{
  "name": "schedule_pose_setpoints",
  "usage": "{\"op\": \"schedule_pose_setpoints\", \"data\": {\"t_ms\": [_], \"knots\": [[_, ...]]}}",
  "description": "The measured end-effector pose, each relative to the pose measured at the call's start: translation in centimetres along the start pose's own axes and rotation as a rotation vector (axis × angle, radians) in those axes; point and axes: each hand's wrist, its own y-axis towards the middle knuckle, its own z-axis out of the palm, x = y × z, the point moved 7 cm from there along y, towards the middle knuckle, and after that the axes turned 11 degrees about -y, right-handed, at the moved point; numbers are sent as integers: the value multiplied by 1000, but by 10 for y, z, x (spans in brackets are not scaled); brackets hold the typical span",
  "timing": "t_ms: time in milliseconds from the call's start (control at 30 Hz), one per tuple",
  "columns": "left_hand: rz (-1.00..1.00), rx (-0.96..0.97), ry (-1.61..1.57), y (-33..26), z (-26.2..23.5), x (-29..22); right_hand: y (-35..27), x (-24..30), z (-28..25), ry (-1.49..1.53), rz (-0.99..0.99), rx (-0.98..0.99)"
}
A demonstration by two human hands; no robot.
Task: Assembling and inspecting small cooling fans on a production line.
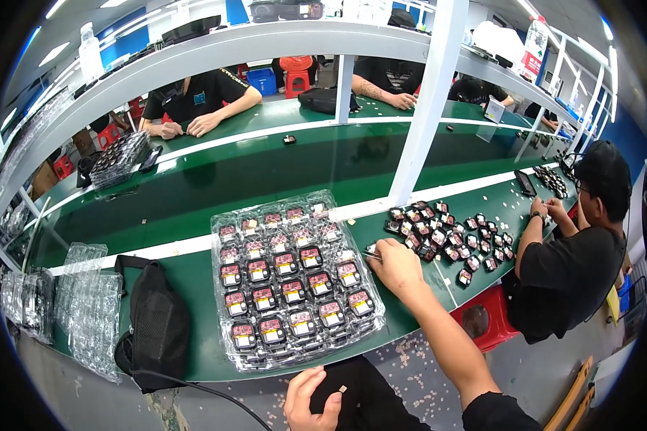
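The right hand (395, 264) pinches a small part with its fingers at the clear tray's (226, 345) three o'clock edge on the green counter (194, 208); seat it squarely. The left hand (310, 402) rests curled on the lap.

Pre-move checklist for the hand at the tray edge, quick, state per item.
1. Right hand on the green bench, fingers at something small beside the clear tray: ok.
2. What the fingers hold: cannot tell, too small.
3. Tray pockets filled with small dark parts: ok in front rows; far rows blurred, cannot tell.
4. Loose parts pile just beyond the right hand: ok.
5. Left hand low near the lap, off the bench, a small pale bit at its fingers: ok.
6. Black bag sits left of the tray, apart from both hands: ok.
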Motion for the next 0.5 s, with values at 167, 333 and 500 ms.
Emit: {"op": "schedule_pose_setpoints", "data": {"t_ms": [167, 333, 500], "knots": [[-117, 47, -157, -4, 5, 16, -44, -8, -31, 262, 2, -305], [-176, 75, -728, 2, 16, 23, -116, 41, -89, 641, -253, -92], [-214, 120, -982, 19, 24, 28, -157, 86, -81, 750, -584, 79]]}}
